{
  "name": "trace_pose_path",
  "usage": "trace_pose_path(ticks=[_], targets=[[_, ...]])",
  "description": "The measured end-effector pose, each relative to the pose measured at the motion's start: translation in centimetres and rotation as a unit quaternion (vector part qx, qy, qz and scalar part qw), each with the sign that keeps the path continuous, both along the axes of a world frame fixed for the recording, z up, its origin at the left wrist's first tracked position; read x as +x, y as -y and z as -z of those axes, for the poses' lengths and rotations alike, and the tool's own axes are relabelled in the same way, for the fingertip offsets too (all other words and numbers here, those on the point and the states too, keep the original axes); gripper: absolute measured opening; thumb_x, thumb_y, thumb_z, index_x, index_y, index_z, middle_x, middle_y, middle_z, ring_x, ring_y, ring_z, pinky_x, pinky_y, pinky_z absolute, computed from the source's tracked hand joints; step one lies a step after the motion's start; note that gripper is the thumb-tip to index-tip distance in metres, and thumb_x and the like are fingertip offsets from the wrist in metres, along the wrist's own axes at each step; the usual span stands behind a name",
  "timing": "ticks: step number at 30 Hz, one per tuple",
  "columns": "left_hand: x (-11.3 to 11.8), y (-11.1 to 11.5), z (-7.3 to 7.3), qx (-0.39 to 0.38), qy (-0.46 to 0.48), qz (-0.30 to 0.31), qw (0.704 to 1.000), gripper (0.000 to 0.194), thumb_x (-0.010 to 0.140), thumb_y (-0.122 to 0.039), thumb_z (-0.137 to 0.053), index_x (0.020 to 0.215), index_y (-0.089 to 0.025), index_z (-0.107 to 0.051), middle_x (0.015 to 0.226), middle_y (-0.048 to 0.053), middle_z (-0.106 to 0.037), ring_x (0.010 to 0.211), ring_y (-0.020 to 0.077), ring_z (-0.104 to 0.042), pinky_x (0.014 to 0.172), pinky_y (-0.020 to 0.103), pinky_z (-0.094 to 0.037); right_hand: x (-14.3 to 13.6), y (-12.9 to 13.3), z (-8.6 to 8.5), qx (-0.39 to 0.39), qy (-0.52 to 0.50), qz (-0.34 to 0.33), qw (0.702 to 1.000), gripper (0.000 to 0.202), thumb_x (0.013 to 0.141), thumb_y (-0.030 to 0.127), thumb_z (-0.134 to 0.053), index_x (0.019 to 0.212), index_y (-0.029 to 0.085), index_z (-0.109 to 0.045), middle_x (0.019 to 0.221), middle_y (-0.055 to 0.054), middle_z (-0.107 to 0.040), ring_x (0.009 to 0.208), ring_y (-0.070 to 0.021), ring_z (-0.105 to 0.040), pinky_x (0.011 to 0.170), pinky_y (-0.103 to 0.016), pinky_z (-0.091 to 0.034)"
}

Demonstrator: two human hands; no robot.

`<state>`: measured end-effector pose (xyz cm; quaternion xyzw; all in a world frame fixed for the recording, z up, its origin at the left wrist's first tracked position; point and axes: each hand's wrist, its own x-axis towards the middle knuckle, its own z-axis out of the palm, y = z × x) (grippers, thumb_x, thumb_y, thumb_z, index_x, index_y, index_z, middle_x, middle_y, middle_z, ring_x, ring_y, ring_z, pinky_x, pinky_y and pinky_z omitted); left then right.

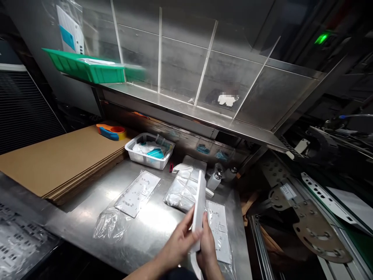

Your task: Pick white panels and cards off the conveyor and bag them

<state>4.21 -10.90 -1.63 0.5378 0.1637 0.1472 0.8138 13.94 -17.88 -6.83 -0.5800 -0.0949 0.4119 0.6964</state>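
Observation:
A long white panel (199,198) stands nearly edge-on between my two hands, above the steel table. My left hand (178,242) grips its left side, with fingers and thumb on it. On the right side, my right hand (207,243) holds the same panel near its lower end. Behind it lies a plastic-wrapped white bundle (181,188). A flat white plate (220,229) in clear film is to the right of my hands. Another white plate (138,193) rests at the left, its lower end by crumpled clear film (109,224).
A white basket (150,160) stands at the table's back, near cardboard sheets (61,163) bearing a tape roll (117,130). Two bottles, one a white pump bottle (215,180), stand back right. A steel shelf (175,109) with a green tray (107,74) crosses above.

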Motion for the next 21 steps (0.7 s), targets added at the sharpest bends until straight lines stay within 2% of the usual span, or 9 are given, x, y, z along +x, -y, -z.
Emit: trace_pose_path(ticks=[2, 4, 7, 9, 12, 17, 19, 21], targets=[[0.2, -1.1, 1.0, -0.083, 0.004, -0.102, 0.991, 0.06, 0.087, -0.048, -0.043, 0.139, -0.02, -0.03, 0.135, 0.012, -0.046, 0.117, 0.0269, -0.049, 0.088, 0.036, -0.046, 0.4, 0.3, -1.0, 0.025, -0.054, 0.011, 0.998, 0.046, 0.082, 0.057, -0.047, 0.108, 0.021, -0.059, 0.097, -0.006, -0.066, 0.081, -0.0202, -0.061, 0.059, -0.028, -0.047], [0.2, -2.2, 2.4, -0.097, -0.018, -0.164, 0.981, 0.056, 0.087, -0.05, -0.04, 0.131, -0.016, -0.041, 0.115, 0.013, -0.061, 0.098, 0.0255, -0.06, 0.071, 0.032, -0.049, 0.7, 0.6, -2.4, 0.058, -0.088, -0.024, 0.994, 0.038, 0.079, 0.045, -0.06, 0.11, 0.023, -0.058, 0.099, -0.004, -0.065, 0.077, -0.0165, -0.06, 0.057, -0.025, -0.046], [0.0, -3.0, 4.7, -0.063, -0.058, -0.171, 0.982, 0.055, 0.086, -0.054, -0.04, 0.117, -0.011, -0.054, 0.087, 0.01, -0.068, 0.072, 0.0205, -0.062, 0.06, 0.028, -0.045, 0.6, 0.6, -4.3, 0.08, -0.074, -0.097, 0.989, 0.036, 0.072, 0.031, -0.071, 0.105, 0.021, -0.059, 0.09, -0.002, -0.065, 0.063, -0.0101, -0.054, 0.053, -0.02, -0.044], [-0.2, -3.0, 5.6, -0.047, -0.076, -0.16, 0.983, 0.055, 0.085, -0.055, -0.041, 0.112, -0.011, -0.058, 0.08, 0.008, -0.067, 0.068, 0.0193, -0.06, 0.059, 0.028, -0.044, 0.0, 0.5, -4.9, 0.068, -0.05, -0.125, 0.989, 0.035, 0.071, 0.03, -0.073, 0.102, 0.019, -0.06, 0.082, -0.002, -0.064, 0.059, -0.0093, -0.052, 0.051, -0.02, -0.044], [-0.2, -2.8, 6.0, -0.028, -0.085, -0.164, 0.982, 0.054, 0.084, -0.056, -0.041, 0.114, -0.014, -0.058, 0.088, 0.007, -0.066, 0.079, 0.0202, -0.059, 0.065, 0.029, -0.044, -0.8, 0.3, -5.2, 0.05, -0.022, -0.146, 0.988, 0.036, 0.071, 0.032, -0.072, 0.102, 0.017, -0.059, 0.076, -0.002, -0.062, 0.061, -0.0103, -0.052, 0.051, -0.02, -0.045], [-0.5, -3.3, 5.6, -0.01, -0.078, -0.156, 0.985, 0.057, 0.085, -0.057, -0.037, 0.122, -0.017, -0.053, 0.104, 0.009, -0.063, 0.095, 0.0225, -0.057, 0.082, 0.034, -0.043, -1.4, 0.5, -5.3, 0.042, 0.001, -0.174, 0.984, 0.035, 0.073, 0.033, -0.069, 0.102, 0.018, -0.059, 0.077, -0.003, -0.061, 0.063, -0.0113, -0.052, 0.053, -0.021, -0.046], [-0.8, -3.5, 5.6, 0.005, -0.061, -0.139, 0.988, 0.066, 0.083, -0.061, -0.036, 0.134, -0.018, -0.039, 0.124, 0.012, -0.053, 0.109, 0.025, -0.051, 0.092, 0.037, -0.039, -1.4, 0.6, -5.0, 0.041, 0.005, -0.178, 0.983, 0.033, 0.073, 0.035, -0.07, 0.099, 0.018, -0.06, 0.075, -0.002, -0.06, 0.063, -0.0122, -0.051, 0.052, -0.022, -0.046], [-1.2, -3.8, 5.4, 0.049, -0.027, -0.109, 0.992, 0.085, 0.077, -0.064, -0.046, 0.143, -0.021, -0.015, 0.143, 0.014, -0.032, 0.127, 0.0275, -0.035, 0.101, 0.04, -0.031, -1.4, 0.7, -4.5, 0.045, 0.016, -0.181, 0.982, 0.03, 0.07, 0.037, -0.071, 0.093, 0.019, -0.062, 0.07, -0.001, -0.056, 0.062, -0.0133, -0.05, 0.05, -0.024, -0.046]])
